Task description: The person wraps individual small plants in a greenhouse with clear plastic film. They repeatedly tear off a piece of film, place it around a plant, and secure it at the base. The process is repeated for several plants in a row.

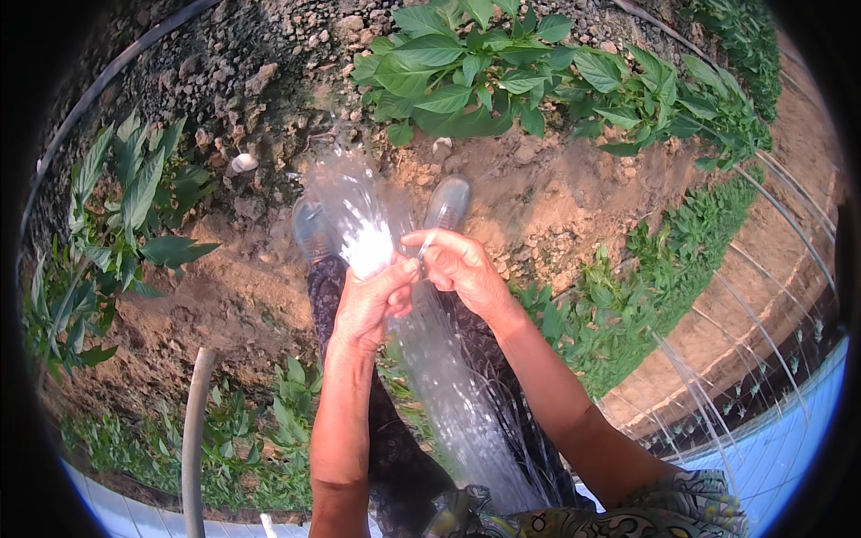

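A thick bundle of clear, shiny plastic strands [447, 397] hangs down in front of my legs, across the patterned trousers. My left hand [373, 299] is closed around its upper part. Beyond that fist the loose strand ends [350, 178] fan out, with a bright white glare at the grip. My right hand [467, 272] meets the left thumb, its thumb and index finger pinching a thin clear strand [425, 247]. The far end of that strand is hard to make out. Both shoes [449, 202] stand on the soil past my hands.
Leafy green plants, apparently peppers [457, 74], grow ahead, with more plants [128, 208] at left and a row [646, 296] at right. A pale pole [195, 437] rises at lower left. A dark hose [114, 70] curves along the upper left. Strings [760, 323] slant down at right.
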`<action>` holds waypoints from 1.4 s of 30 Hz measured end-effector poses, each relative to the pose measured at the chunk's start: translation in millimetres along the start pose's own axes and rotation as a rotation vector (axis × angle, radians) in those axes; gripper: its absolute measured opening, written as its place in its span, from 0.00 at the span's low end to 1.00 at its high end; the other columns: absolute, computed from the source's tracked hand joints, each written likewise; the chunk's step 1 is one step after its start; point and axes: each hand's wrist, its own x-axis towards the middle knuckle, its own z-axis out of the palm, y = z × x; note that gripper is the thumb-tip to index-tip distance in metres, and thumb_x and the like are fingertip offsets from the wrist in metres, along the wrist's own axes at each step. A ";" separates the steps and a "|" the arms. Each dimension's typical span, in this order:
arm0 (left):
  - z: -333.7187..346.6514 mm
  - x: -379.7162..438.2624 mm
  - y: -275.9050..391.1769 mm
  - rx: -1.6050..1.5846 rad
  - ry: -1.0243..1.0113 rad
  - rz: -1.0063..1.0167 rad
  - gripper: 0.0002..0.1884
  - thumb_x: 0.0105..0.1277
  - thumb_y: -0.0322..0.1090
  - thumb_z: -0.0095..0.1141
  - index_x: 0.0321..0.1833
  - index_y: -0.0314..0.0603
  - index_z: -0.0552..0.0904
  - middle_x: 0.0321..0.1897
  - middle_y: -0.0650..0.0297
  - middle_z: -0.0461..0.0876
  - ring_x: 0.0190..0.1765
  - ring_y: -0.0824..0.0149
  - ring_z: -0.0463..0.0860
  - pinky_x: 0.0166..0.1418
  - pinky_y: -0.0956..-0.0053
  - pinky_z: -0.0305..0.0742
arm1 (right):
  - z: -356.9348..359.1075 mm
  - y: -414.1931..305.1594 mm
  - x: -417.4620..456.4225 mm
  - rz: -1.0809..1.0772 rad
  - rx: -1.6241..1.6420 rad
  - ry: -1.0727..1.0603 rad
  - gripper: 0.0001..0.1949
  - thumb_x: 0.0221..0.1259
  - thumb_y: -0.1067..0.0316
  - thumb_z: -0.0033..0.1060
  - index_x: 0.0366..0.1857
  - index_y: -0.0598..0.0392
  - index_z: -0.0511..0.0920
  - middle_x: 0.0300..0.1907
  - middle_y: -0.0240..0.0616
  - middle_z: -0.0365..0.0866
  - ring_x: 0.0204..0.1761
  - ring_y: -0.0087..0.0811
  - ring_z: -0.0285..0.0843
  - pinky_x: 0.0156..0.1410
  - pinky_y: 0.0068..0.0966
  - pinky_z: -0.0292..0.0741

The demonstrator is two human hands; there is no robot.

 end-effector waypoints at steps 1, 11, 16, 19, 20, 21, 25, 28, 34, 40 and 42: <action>-1.3 0.5 2.6 0.087 0.022 -0.024 0.08 0.63 0.34 0.60 0.32 0.38 0.77 0.15 0.71 0.70 0.13 0.81 0.62 0.17 0.83 0.58 | 3.2 -2.2 7.1 0.044 0.105 -0.053 0.13 0.67 0.61 0.55 0.46 0.57 0.78 0.24 0.25 0.72 0.24 0.15 0.63 0.30 0.16 0.64; -48.3 38.8 12.9 -0.089 -0.329 -0.171 0.14 0.66 0.42 0.56 0.33 0.37 0.77 0.18 0.66 0.73 0.12 0.80 0.59 0.15 0.83 0.55 | -8.3 15.3 29.8 -0.121 -0.344 0.013 0.11 0.68 0.62 0.53 0.30 0.59 0.75 0.22 0.25 0.71 0.24 0.16 0.62 0.30 0.16 0.63; -45.5 70.3 22.3 0.328 -0.445 -0.017 0.16 0.67 0.45 0.55 0.34 0.36 0.79 0.24 0.66 0.77 0.17 0.79 0.64 0.21 0.81 0.59 | -26.3 32.8 47.4 -0.054 0.067 0.002 0.14 0.70 0.56 0.51 0.30 0.56 0.74 0.22 0.24 0.67 0.24 0.15 0.56 0.30 0.14 0.56; -38.4 101.8 29.8 0.865 -0.373 0.525 0.11 0.68 0.37 0.53 0.42 0.35 0.82 0.29 0.66 0.83 0.29 0.71 0.79 0.33 0.74 0.72 | -34.0 28.1 69.0 -0.150 0.082 0.148 0.14 0.70 0.58 0.51 0.29 0.56 0.74 0.21 0.23 0.65 0.24 0.15 0.56 0.30 0.15 0.56; -37.9 109.7 31.2 1.097 -0.265 0.592 0.10 0.68 0.34 0.53 0.44 0.35 0.82 0.31 0.65 0.84 0.32 0.69 0.80 0.36 0.73 0.74 | -35.7 24.1 76.0 -0.203 0.046 0.195 0.14 0.70 0.58 0.51 0.29 0.56 0.74 0.21 0.23 0.64 0.24 0.15 0.56 0.29 0.15 0.56; -29.1 113.2 39.8 1.328 -0.154 0.658 0.10 0.68 0.32 0.52 0.46 0.35 0.82 0.33 0.63 0.85 0.35 0.68 0.82 0.40 0.72 0.75 | -38.0 18.9 82.8 -0.255 0.013 0.246 0.14 0.70 0.58 0.51 0.29 0.57 0.75 0.20 0.23 0.64 0.23 0.15 0.56 0.29 0.15 0.56; -2.4 141.1 43.2 1.276 0.174 0.963 0.11 0.68 0.28 0.52 0.51 0.39 0.82 0.39 0.58 0.86 0.42 0.68 0.84 0.47 0.73 0.77 | -41.5 -3.3 111.1 -0.472 -0.330 0.435 0.12 0.69 0.62 0.51 0.30 0.59 0.76 0.23 0.25 0.68 0.26 0.16 0.63 0.31 0.17 0.64; 27.7 173.6 41.7 0.768 0.232 1.124 0.11 0.64 0.23 0.56 0.49 0.35 0.82 0.37 0.58 0.87 0.40 0.70 0.85 0.46 0.77 0.77 | -58.3 -15.0 128.1 -0.717 -0.547 0.523 0.06 0.63 0.69 0.57 0.31 0.59 0.77 0.25 0.35 0.73 0.25 0.28 0.69 0.33 0.23 0.69; 81.8 224.0 57.3 0.597 0.226 1.198 0.10 0.63 0.24 0.59 0.47 0.33 0.83 0.38 0.60 0.87 0.40 0.75 0.83 0.48 0.80 0.76 | -104.0 -45.7 141.4 -0.997 -0.918 0.731 0.02 0.56 0.74 0.59 0.32 0.57 0.77 0.28 0.39 0.75 0.31 0.42 0.76 0.35 0.33 0.72; 94.5 261.5 68.1 0.819 0.379 1.248 0.08 0.56 0.33 0.63 0.39 0.48 0.87 0.28 0.63 0.87 0.31 0.68 0.86 0.39 0.74 0.76 | -138.9 -48.7 176.1 -1.057 -0.868 0.786 0.02 0.59 0.73 0.57 0.32 0.58 0.77 0.30 0.42 0.78 0.33 0.45 0.77 0.37 0.33 0.73; 97.6 271.5 68.0 0.925 0.455 1.235 0.07 0.56 0.36 0.63 0.37 0.48 0.88 0.27 0.61 0.86 0.30 0.64 0.85 0.38 0.72 0.76 | -141.3 -44.5 182.0 -0.826 -0.692 0.781 0.06 0.63 0.68 0.55 0.34 0.60 0.78 0.30 0.39 0.81 0.31 0.40 0.78 0.39 0.32 0.74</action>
